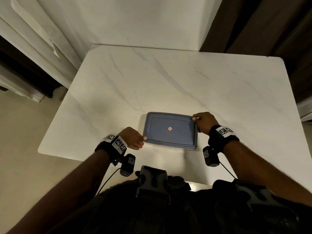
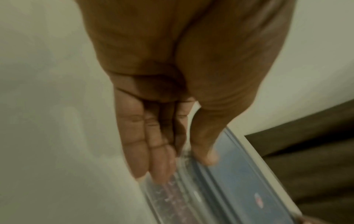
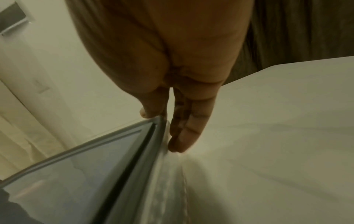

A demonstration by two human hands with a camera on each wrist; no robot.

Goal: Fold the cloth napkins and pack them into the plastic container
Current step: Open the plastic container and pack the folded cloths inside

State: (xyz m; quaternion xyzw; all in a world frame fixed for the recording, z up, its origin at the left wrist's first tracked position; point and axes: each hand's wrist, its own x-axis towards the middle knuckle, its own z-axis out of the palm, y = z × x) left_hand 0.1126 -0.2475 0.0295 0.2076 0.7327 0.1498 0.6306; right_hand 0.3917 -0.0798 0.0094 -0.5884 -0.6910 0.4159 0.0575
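Note:
A shallow plastic container with a blue-grey lid [image 1: 169,132] lies closed on the white marble table [image 1: 168,78], close to the front edge. My left hand [image 1: 143,141] holds its near-left corner: the thumb [image 2: 207,157] presses on the lid [image 2: 239,181] and straight fingers [image 2: 161,166] lie against the clear side wall [image 2: 168,200]. My right hand [image 1: 195,121] holds the far-right corner the same way, thumb [image 3: 145,113] on the lid [image 3: 86,166], fingers [image 3: 182,139] down the wall. Something pinkish shows blurred through the clear wall. No loose napkins are in view.
Pale curtains [image 1: 42,48] hang behind and left of the table, with dark drapes [image 1: 270,31] at the right. A small red sticker [image 1: 170,128] sits mid-lid. The table's near edge runs just below my wrists.

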